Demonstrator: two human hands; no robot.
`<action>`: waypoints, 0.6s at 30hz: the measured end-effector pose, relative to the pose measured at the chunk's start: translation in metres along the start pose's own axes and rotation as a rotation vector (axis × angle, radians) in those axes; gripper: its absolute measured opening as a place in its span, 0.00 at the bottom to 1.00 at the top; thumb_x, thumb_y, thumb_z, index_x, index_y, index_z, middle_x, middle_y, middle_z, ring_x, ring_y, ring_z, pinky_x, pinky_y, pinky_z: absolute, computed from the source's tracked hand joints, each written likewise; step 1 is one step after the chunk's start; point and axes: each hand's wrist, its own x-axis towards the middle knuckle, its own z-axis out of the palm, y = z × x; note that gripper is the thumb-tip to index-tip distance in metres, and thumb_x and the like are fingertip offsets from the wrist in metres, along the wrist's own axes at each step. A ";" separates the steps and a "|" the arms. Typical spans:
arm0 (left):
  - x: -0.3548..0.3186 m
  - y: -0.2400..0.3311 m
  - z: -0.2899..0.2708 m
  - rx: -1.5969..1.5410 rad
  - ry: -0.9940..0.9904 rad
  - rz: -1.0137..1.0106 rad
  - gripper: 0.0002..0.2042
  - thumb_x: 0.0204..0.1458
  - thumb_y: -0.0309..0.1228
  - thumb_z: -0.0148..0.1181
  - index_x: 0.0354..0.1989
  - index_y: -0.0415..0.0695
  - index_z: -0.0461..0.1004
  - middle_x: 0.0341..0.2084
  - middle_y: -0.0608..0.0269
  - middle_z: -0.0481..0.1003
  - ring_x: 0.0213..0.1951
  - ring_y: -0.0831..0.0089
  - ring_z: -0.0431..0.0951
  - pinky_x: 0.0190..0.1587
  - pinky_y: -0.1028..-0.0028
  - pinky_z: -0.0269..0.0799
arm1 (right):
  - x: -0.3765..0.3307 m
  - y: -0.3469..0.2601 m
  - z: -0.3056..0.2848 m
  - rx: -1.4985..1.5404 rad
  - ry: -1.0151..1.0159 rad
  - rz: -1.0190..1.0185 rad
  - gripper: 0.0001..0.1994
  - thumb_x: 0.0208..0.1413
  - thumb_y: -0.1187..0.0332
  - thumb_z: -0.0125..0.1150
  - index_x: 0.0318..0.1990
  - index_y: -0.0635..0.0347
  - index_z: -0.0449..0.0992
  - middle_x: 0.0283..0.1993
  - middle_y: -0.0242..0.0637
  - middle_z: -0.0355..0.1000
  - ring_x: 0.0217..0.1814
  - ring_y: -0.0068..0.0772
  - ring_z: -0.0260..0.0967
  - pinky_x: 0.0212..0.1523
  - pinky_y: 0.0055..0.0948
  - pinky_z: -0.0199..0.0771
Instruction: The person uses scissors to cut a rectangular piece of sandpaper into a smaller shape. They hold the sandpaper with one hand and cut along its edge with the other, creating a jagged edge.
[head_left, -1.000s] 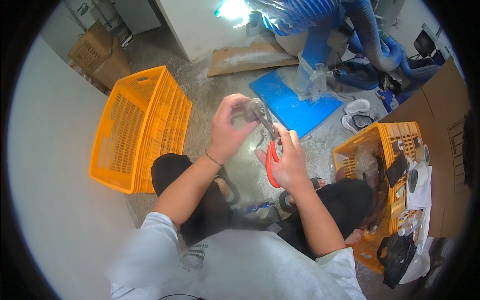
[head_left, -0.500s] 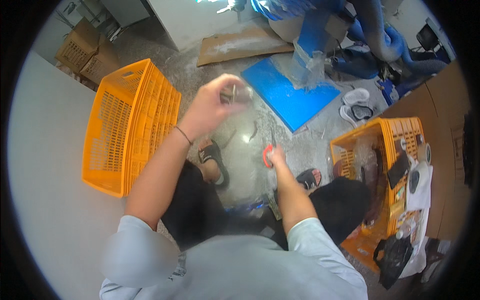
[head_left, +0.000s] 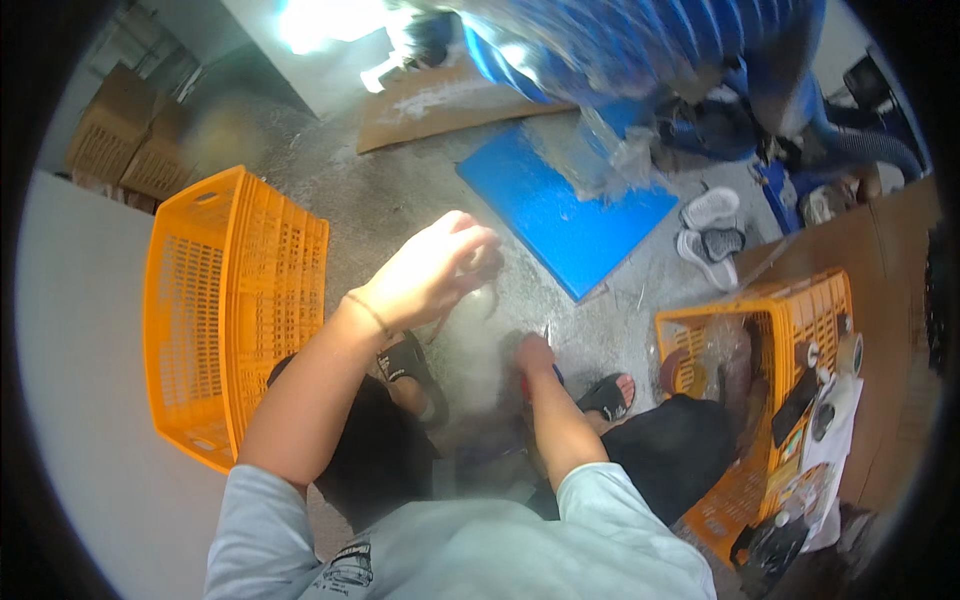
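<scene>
My left hand (head_left: pixel 435 268) is raised in front of me at mid-picture, palm down with its fingers curled together. A faint, see-through thing shows under its fingertips, too blurred to name. Lower and to the right, my right hand (head_left: pixel 535 352) is closed on red-handled scissors (head_left: pixel 525 386). Only a bit of the red handle and a thin dark tip beyond the fist are visible. Between my knees lies a hazy, pale, translucent patch, perhaps plastic film; its edges cannot be made out.
Stacked orange crates (head_left: pixel 235 310) stand at the left. Another orange crate (head_left: pixel 810 310) at the right carries tape rolls and small items. Ahead lie a blue board (head_left: pixel 590 235) with clear plastic on it, flat cardboard (head_left: pixel 440 110) and white shoes (head_left: pixel 708 235). A large blue ribbed hose hangs at the top.
My left hand has come down, its fingers now pointing more downward. The fist with the scissors has turned, hiding most of the red handle. The whole view has shifted a little.
</scene>
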 end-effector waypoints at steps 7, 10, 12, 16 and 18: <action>0.026 -0.033 -0.011 0.075 0.082 0.092 0.23 0.47 0.27 0.64 0.54 0.40 0.72 0.45 0.48 0.73 0.48 0.54 0.75 0.53 0.62 0.72 | 0.007 -0.149 -0.172 2.005 -0.626 -0.649 0.18 0.69 0.60 0.45 0.61 0.60 0.65 0.60 0.42 0.69 0.58 0.40 0.70 0.58 0.41 0.73; 0.030 -0.038 -0.015 0.042 0.169 0.099 0.21 0.50 0.32 0.61 0.53 0.39 0.73 0.44 0.47 0.75 0.48 0.52 0.76 0.54 0.62 0.71 | -0.021 -0.164 -0.203 2.169 -0.630 -0.609 0.19 0.70 0.60 0.43 0.61 0.62 0.65 0.61 0.43 0.68 0.62 0.40 0.67 0.62 0.42 0.69; 0.027 -0.039 -0.017 0.050 0.216 0.071 0.21 0.50 0.33 0.61 0.52 0.38 0.74 0.44 0.47 0.76 0.47 0.52 0.76 0.53 0.62 0.71 | -0.033 -0.172 -0.208 2.072 -0.545 -0.633 0.18 0.70 0.63 0.45 0.62 0.62 0.65 0.62 0.44 0.68 0.62 0.40 0.67 0.64 0.42 0.68; 0.023 -0.039 -0.028 -0.038 0.303 -0.035 0.23 0.44 0.35 0.65 0.50 0.38 0.73 0.41 0.45 0.76 0.45 0.50 0.76 0.51 0.62 0.72 | -0.035 -0.187 -0.206 2.062 -0.556 -0.576 0.20 0.69 0.65 0.47 0.64 0.63 0.63 0.64 0.43 0.66 0.64 0.39 0.66 0.66 0.41 0.66; 0.025 -0.041 -0.035 -0.100 0.270 -0.048 0.24 0.43 0.37 0.66 0.48 0.38 0.73 0.42 0.46 0.76 0.46 0.51 0.76 0.51 0.63 0.72 | -0.031 -0.191 -0.209 2.143 -0.570 -0.541 0.20 0.70 0.64 0.46 0.65 0.63 0.62 0.65 0.43 0.64 0.65 0.38 0.64 0.67 0.41 0.64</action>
